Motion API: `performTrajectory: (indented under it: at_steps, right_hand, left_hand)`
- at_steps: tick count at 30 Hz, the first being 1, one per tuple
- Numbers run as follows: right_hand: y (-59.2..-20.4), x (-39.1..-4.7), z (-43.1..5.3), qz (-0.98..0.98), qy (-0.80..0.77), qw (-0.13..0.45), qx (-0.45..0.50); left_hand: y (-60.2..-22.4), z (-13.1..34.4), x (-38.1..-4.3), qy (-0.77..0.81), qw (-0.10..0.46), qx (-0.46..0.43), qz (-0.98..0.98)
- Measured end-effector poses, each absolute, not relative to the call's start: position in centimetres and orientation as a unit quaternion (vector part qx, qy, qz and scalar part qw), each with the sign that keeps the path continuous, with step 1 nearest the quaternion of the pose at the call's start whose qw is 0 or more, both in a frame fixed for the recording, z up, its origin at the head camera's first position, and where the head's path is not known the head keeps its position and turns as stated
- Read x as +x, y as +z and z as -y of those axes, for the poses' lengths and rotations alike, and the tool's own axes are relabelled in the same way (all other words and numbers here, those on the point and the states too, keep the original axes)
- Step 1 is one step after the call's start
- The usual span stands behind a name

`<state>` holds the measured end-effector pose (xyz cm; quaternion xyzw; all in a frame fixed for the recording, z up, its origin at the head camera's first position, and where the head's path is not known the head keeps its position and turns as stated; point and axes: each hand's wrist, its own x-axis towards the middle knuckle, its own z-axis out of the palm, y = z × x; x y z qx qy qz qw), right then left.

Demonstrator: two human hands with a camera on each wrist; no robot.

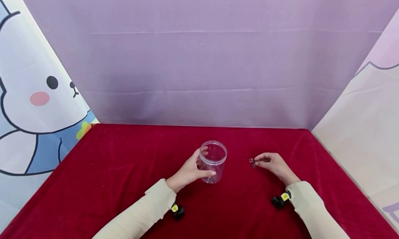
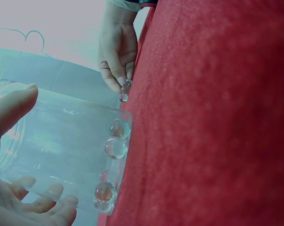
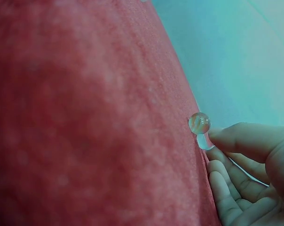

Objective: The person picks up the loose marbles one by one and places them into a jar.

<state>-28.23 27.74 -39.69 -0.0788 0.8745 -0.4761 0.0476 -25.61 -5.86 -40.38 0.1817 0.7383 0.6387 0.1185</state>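
Note:
My left hand (image 1: 188, 171) grips a clear plastic jar (image 1: 219, 168) round its side, thumb in front and fingers behind. The jar stands upright and lidless, mouth upward. Several glass marbles (image 2: 115, 148) lie on its bottom, some with coloured swirls inside. To the right, my right hand (image 1: 275, 164) is down at the cloth, with thumb and forefinger pinching a clear marble (image 3: 205, 142), partly hidden by the thumb. A marble with an orange and white swirl (image 3: 200, 123) lies right beside the fingertips. The other fingers are curled inward.
A red velvet cloth (image 1: 131, 156) covers the table. Behind it hangs a pale purple curtain (image 1: 199, 65), and printed cloth panels (image 1: 364, 135) stand at both sides. Each wrist carries a small black camera (image 1: 278, 202).

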Motion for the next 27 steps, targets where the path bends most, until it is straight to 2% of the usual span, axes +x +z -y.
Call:
performTrajectory:
  at_steps: [27]
  right_hand:
    - [-40.08,-28.7,-27.41,-0.889,-0.447,0.039,-0.092]
  left_hand:
    - [-40.62,5.84,-25.79,0.637,0.114,0.184,-0.739]
